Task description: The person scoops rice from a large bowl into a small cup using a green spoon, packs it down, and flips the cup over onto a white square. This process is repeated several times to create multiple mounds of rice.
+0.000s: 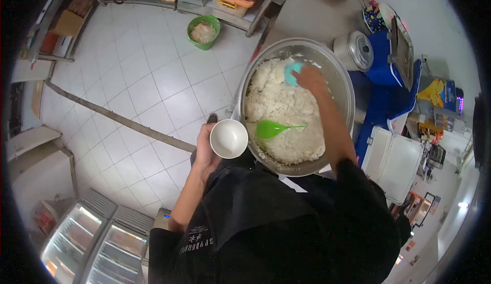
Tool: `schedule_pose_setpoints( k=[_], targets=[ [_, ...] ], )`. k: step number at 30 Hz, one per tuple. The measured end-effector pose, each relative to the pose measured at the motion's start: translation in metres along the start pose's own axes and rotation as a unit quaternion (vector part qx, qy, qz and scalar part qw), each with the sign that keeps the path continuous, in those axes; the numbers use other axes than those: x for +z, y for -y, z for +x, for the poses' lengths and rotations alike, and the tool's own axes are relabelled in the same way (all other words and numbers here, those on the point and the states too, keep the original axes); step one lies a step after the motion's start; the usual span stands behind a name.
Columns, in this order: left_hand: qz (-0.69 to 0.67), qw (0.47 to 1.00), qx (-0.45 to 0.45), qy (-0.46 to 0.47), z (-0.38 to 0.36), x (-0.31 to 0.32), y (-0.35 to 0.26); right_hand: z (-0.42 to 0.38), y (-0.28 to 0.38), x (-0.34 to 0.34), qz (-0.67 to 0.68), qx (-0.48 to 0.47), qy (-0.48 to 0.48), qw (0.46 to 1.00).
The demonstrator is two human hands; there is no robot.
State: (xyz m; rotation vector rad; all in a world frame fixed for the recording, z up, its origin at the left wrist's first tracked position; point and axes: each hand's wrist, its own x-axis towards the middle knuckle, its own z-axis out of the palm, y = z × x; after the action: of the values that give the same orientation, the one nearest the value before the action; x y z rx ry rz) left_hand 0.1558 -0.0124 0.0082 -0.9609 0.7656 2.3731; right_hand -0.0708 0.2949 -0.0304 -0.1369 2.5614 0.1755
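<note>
A large metal pot [348, 105] holds a heap of white cooked rice [279, 102]. My right hand [311, 79] reaches into it and grips a teal object [293, 73], perhaps a small cup or scoop, at the far side of the rice. The teal object's full shape is partly hidden by my fingers. On the rice nearer to me lies a green rice spoon [272, 129], its handle pointing right. Beside the pot's left rim, my left hand [204, 143] is wrapped around a white bowl [228, 138], its mouth facing up and nothing visible inside.
Behind the pot's right side stands a lidded metal canister [354, 51], next to a blue cooler [381, 61]. A white cooler box [391, 164] sits farther right. On the tiled floor is a green basin [203, 32] with pale contents. Display cases [94, 243] stand at the lower left.
</note>
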Motion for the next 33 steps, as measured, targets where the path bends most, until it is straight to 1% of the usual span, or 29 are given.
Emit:
schedule_pose_setpoints(
  k=[1, 3, 4, 6, 7, 9, 10, 11, 12, 14, 15, 16, 17, 19, 20, 22, 23, 24, 25, 27, 29, 30, 31, 32, 33],
  targets=[
    [-0.002, 1.000, 0.006, -0.003, 0.003, -0.003, 0.001, -0.031, 0.006, -0.020, 0.026, 0.014, -0.005, 1.000],
    [-0.022, 1.000, -0.008, 0.000, 0.003, -0.007, 0.004, -0.082, 0.025, -0.024, 0.046, -0.072, 0.003, 0.996],
    [-0.019, 1.000, -0.010, 0.002, 0.001, -0.003, 0.002, -0.099, 0.038, -0.020, 0.049, -0.069, 0.002, 0.996],
    [-0.010, 1.000, -0.016, 0.009, -0.005, 0.005, -0.003, -0.119, 0.061, -0.014, -0.030, -0.195, 0.034, 0.980],
    [-0.008, 1.000, -0.018, 0.007, -0.006, 0.005, -0.002, -0.112, 0.059, 0.000, -0.027, -0.195, 0.036, 0.980],
    [0.011, 0.999, -0.014, 0.033, -0.006, 0.002, -0.003, -0.084, 0.051, 0.038, -0.080, -0.252, 0.054, 0.963],
    [0.012, 0.999, -0.016, 0.030, 0.000, -0.006, 0.004, -0.078, 0.056, 0.044, -0.077, -0.253, 0.057, 0.963],
    [0.014, 1.000, 0.015, 0.006, 0.012, -0.018, 0.014, -0.069, 0.065, 0.049, -0.081, -0.252, 0.041, 0.964],
    [0.017, 0.999, 0.045, -0.018, 0.019, -0.024, 0.021, -0.062, 0.074, 0.052, -0.084, -0.249, 0.025, 0.964],
    [0.025, 0.999, 0.035, -0.016, 0.011, -0.024, 0.021, -0.064, 0.086, 0.059, -0.066, -0.225, 0.048, 0.971],
    [0.022, 0.999, 0.044, -0.003, 0.012, -0.016, 0.016, -0.062, 0.086, 0.053, -0.066, -0.207, 0.056, 0.975],
    [0.027, 0.999, 0.007, 0.029, -0.002, 0.000, 0.005, -0.070, 0.086, 0.048, -0.081, -0.193, 0.054, 0.976],
    [0.031, 0.999, 0.008, 0.039, -0.005, 0.000, 0.004, -0.084, 0.078, 0.042, -0.082, -0.185, 0.048, 0.978],
    [0.040, 0.999, 0.032, 0.007, -0.005, -0.004, 0.003, -0.114, 0.057, 0.014, 0.014, -0.118, 0.031, 0.992],
    [0.033, 0.998, 0.043, 0.041, -0.001, -0.013, 0.004, -0.124, 0.037, 0.006, 0.075, -0.098, 0.003, 0.992],
    [0.032, 0.998, 0.051, 0.036, -0.010, -0.002, -0.002, -0.137, -0.004, -0.004, 0.136, -0.013, -0.074, 0.988],
    [0.028, 0.998, 0.056, 0.030, -0.013, 0.003, -0.004, -0.131, -0.035, 0.000, 0.101, 0.016, -0.066, 0.993],
    [0.031, 0.998, 0.059, 0.019, -0.008, -0.003, -0.002, -0.131, -0.050, -0.001, 0.067, 0.045, -0.054, 0.995],
    [0.036, 0.997, 0.059, 0.017, -0.006, -0.008, -0.001, -0.136, -0.058, 0.007, 0.073, 0.046, -0.053, 0.995],
    [0.029, 0.997, 0.074, 0.023, -0.004, -0.010, 0.000, -0.148, -0.064, 0.020, -0.072, 0.054, -0.128, 0.988],
    [0.044, 0.995, 0.083, 0.017, -0.007, -0.006, 0.001, -0.142, -0.045, 0.055, 0.067, -0.010, -0.139, 0.988],
    [0.054, 0.994, 0.089, 0.014, -0.008, -0.003, 0.002, -0.150, -0.030, 0.067, 0.117, -0.118, -0.136, 0.977],
    [0.060, 0.994, 0.090, 0.012, -0.009, 0.001, 0.002, -0.158, -0.015, 0.079, 0.166, -0.225, -0.131, 0.951],
    [0.055, 0.994, 0.089, 0.015, -0.011, 0.006, 0.003, -0.161, -0.004, 0.097, 0.118, -0.256, -0.138, 0.949],
    [0.049, 0.995, 0.088, 0.017, -0.012, 0.010, 0.004, -0.164, 0.008, 0.100, 0.069, -0.287, -0.145, 0.944]
  ],
)
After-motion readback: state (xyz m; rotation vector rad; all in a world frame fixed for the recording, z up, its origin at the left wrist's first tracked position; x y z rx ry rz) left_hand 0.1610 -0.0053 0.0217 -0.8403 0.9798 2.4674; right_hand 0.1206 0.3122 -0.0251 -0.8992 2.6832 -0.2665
